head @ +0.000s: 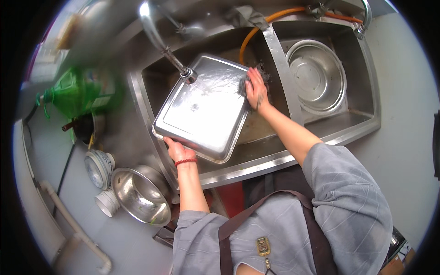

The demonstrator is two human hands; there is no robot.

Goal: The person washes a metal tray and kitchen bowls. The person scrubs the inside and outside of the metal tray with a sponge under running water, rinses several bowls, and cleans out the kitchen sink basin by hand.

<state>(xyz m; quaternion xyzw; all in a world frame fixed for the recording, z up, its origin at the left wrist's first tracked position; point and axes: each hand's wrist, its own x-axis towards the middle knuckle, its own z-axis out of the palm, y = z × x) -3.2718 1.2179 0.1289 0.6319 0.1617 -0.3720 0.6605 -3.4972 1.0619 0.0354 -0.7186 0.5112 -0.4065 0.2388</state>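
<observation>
A rectangular stainless steel tray (192, 120) is held tilted over the left sink basin (264, 127), its flat underside apparently facing up. My left hand (178, 151), with a red bead bracelet at the wrist, grips the tray's near left corner. At the far right edge, my right hand (256, 89) presses a dark scouring pad (243, 86), probably steel wool, against the metal; the fingers partly hide it. Water runs from the tap spout (188, 75) onto the tray and spreads over its wet surface.
A steel basin (314, 75) sits in the right sink. An orange hose (245, 43) drops into the left one beside a grey cloth (249, 17). Leftward are a green plastic bottle (79, 92), stacked patterned bowls (99, 168), white cups (107, 202) and another steel basin (141, 196).
</observation>
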